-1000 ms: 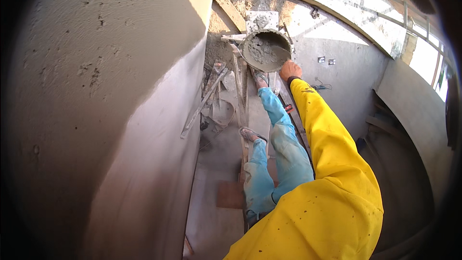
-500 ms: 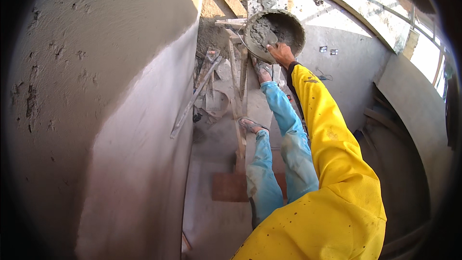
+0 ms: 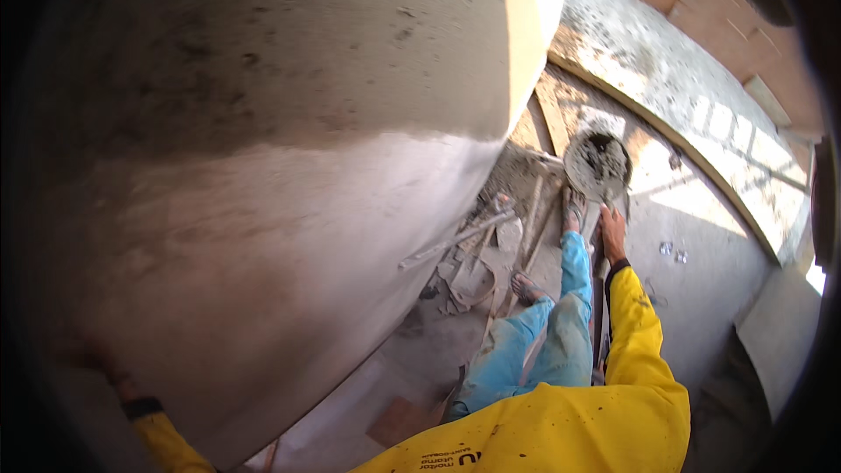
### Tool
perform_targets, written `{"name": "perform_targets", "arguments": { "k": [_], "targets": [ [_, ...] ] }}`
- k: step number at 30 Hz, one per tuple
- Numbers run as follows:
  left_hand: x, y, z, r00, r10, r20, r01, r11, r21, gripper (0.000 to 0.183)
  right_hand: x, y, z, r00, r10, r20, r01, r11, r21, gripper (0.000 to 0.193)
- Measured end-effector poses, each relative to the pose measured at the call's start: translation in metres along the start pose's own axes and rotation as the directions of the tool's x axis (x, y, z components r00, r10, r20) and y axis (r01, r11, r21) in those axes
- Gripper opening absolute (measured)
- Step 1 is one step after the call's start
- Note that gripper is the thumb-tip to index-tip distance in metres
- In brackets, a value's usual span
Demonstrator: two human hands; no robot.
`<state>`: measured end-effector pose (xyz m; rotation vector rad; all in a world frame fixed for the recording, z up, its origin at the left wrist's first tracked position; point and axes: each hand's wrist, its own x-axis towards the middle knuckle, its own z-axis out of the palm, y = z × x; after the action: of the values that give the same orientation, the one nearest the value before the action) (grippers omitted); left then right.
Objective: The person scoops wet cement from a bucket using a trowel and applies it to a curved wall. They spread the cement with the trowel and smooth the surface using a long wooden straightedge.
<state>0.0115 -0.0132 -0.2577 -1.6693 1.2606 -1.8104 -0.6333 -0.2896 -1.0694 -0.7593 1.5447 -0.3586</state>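
My right hand [image 3: 613, 232] is closed around the handle of a trowel, just on the near side of a round bucket [image 3: 574, 177]. The trowel's blade lies over the bucket and is hard to tell apart from the grey wet mortar [image 3: 606, 158] there. At the lower left, my left hand [image 3: 98, 361] is at the wall [image 3: 289, 210], dark and blurred, so its fingers cannot be made out. The wall's upper part carries rough, pitted grey plaster; lower down the surface is paler and smoother.
My sandalled feet [image 3: 527, 287] stand by narrow wooden boards [image 3: 531, 219]. Between them and the wall lie a long straight bar [image 3: 455, 243], debris and scraps. A curved ledge [image 3: 666, 136] runs across the far right, and a pale panel [image 3: 780, 328] stands at the right.
The view has swung left toward the wall, so the bucket appears farther right. My right hand has drawn back from inside the bucket to its near side. My left hand has come into view.
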Motion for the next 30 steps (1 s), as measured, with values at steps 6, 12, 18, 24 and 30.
{"name": "perform_targets", "arguments": {
  "k": [6,12,18,24,30],
  "targets": [
    [0.03,-0.02,-0.084,0.99,0.094,0.103,-0.092,0.995,-0.026,0.06,-0.164,-0.136,0.03,0.983,-0.167,-0.071,0.169,0.703,0.691,0.028],
    [0.048,-0.14,-0.094,0.995,0.09,0.049,-0.082,0.986,-0.147,0.057,-0.326,-0.305,0.039,0.612,-0.477,-0.631,0.79,0.322,0.522,0.042],
    [0.054,-0.155,-0.103,0.999,0.052,-0.003,-0.052,0.999,-0.015,0.058,-0.35,-0.405,0.086,0.217,-0.342,-0.914,0.973,0.153,0.174,0.065],
    [0.072,-0.152,-0.087,0.991,0.121,-0.057,-0.125,0.989,-0.079,0.058,-0.378,-0.4,0.318,0.164,-0.631,-0.758,0.906,0.4,-0.137,0.052],
    [0.042,-0.185,-0.099,0.987,0.158,0.035,-0.158,0.987,0.016,0.057,-0.528,-0.106,0.309,0.436,-0.667,0.604,0.712,0.666,0.222,0.046]
  ]
}}
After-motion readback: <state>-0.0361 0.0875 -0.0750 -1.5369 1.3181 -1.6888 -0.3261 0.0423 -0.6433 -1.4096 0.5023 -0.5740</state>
